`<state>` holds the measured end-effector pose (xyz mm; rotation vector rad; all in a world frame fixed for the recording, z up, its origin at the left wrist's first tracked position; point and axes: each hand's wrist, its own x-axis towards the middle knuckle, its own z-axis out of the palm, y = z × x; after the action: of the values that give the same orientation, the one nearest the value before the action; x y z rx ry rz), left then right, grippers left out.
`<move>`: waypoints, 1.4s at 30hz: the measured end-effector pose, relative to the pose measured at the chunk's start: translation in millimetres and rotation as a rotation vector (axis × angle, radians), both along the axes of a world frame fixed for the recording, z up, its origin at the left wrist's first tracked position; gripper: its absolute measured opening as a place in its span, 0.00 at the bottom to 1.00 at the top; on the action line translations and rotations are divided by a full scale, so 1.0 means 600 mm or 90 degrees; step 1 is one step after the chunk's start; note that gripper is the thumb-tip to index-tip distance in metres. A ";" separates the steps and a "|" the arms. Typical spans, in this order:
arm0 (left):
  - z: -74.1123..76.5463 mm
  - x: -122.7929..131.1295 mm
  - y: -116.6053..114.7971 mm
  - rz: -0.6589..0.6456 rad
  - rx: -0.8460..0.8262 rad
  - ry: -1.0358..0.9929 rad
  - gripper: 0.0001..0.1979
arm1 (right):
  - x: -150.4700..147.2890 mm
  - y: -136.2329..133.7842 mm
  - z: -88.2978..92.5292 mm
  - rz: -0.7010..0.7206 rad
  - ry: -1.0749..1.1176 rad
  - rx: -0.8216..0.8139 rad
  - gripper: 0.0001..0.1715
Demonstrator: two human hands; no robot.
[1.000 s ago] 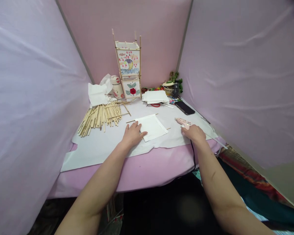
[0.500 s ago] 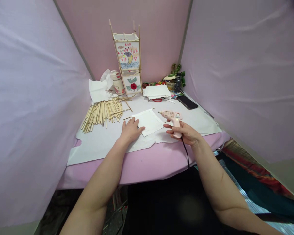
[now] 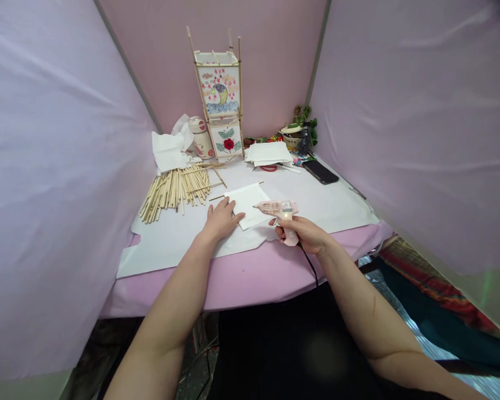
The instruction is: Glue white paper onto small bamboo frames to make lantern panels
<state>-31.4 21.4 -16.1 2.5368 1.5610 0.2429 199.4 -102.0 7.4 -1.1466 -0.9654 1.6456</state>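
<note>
My right hand is wrapped round the handle of a pink glue gun, its nozzle pointing left above a white paper panel. A black cord hangs from the bottom of the handle. Flat on the panel's left side lies my left hand, fingers spread, holding nothing. Thin sticks run along the panel's edges, and their ends poke out at the top and left. The panel rests on a white sheet over the pink-covered table.
A pile of sticks lies to the left. Behind stand a paper lantern with drawn pictures and a bottle. Stacked white panels, a phone and a pot sit at the back right. Fabric walls enclose the table.
My right hand has brought the glue gun left and nearer to me, so its nozzle is now over the panel. The left hand stays on the panel.
</note>
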 end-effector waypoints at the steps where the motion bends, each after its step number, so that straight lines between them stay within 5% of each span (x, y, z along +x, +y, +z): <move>1: 0.000 0.000 0.000 0.001 0.000 -0.001 0.28 | -0.004 0.000 -0.002 -0.003 -0.052 0.009 0.17; 8: 0.003 0.001 -0.002 0.004 -0.002 -0.005 0.28 | -0.026 0.013 -0.011 -0.005 -0.515 0.151 0.24; 20: -0.005 -0.002 0.003 0.001 0.002 -0.013 0.29 | -0.048 0.012 -0.007 0.024 -0.656 0.185 0.25; 42: -0.006 -0.002 0.004 0.007 0.000 -0.023 0.29 | -0.054 0.011 0.002 0.035 -0.683 0.174 0.28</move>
<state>-32.5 23.7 -19.8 2.5105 1.5616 0.2872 166.7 -95.5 8.4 -1.8331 -1.8094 0.8006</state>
